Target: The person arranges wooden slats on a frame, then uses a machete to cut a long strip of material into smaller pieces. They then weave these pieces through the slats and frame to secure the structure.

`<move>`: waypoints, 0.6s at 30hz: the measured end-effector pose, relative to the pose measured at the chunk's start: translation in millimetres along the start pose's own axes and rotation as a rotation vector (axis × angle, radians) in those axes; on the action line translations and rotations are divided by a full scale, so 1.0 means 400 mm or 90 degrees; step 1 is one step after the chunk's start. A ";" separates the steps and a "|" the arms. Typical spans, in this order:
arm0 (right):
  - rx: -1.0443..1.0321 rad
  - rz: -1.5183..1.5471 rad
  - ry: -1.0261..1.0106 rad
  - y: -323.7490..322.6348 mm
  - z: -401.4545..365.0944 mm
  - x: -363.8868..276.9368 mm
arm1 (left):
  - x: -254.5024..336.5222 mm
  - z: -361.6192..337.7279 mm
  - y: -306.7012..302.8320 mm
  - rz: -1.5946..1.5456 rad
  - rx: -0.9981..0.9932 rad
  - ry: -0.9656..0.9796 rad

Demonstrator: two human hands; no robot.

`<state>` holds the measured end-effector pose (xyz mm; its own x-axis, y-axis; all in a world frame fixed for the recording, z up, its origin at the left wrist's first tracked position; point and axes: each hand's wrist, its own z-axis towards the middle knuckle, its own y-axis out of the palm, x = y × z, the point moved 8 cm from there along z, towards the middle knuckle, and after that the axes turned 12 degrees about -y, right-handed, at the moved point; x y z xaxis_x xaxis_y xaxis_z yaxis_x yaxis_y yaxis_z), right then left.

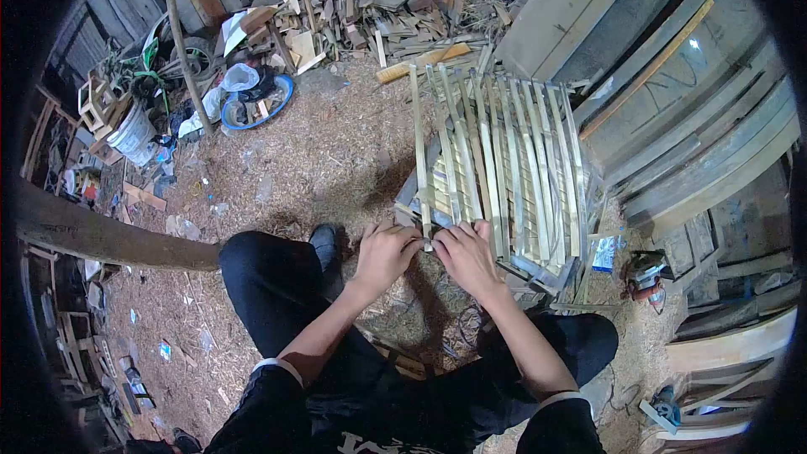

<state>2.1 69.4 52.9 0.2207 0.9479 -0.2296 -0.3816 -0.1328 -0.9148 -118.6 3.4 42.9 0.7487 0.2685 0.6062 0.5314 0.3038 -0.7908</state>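
Note:
My left hand (386, 254) and my right hand (467, 257) meet at the near end of a long pale wooden strip (420, 147). The fingers of both hands are bent and pinched around that end, with the fingertips almost touching. A small light bit shows between them, too small to name. The strip runs away from me along the left edge of a low work surface (407, 195). Several similar strips (519, 172) lie side by side to its right, over a layer of shorter crosswise slats.
Shavings cover the floor (277, 168). A scrap wood pile (353, 25) lies at the back. At left are a blue-rimmed basin (286, 105), a white bucket (133, 136) and a thick beam (118, 235). Boards (698, 160) lean at right, near a red power tool (646, 277).

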 end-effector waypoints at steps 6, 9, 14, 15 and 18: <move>-0.037 -0.006 0.048 0.018 -0.002 0.002 | 0.005 0.014 0.015 0.039 -0.045 0.053; -0.033 0.034 0.081 0.024 -0.007 0.013 | 0.012 0.015 0.017 0.067 -0.037 0.087; -0.012 0.079 0.046 0.030 -0.014 0.018 | -0.010 0.014 0.056 0.046 -0.017 0.114; -0.012 0.079 0.046 0.032 -0.015 0.020 | -0.014 0.015 0.062 0.054 -0.016 0.111; 0.001 0.073 0.024 0.035 -0.022 0.019 | -0.021 0.015 0.065 0.011 -0.005 0.117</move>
<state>6.5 72.4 35.5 0.2095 0.9147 -0.3455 -0.4071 -0.2396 -0.8814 -113.5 14.4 17.7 0.8175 0.1022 0.5668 0.5199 0.2926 -0.8026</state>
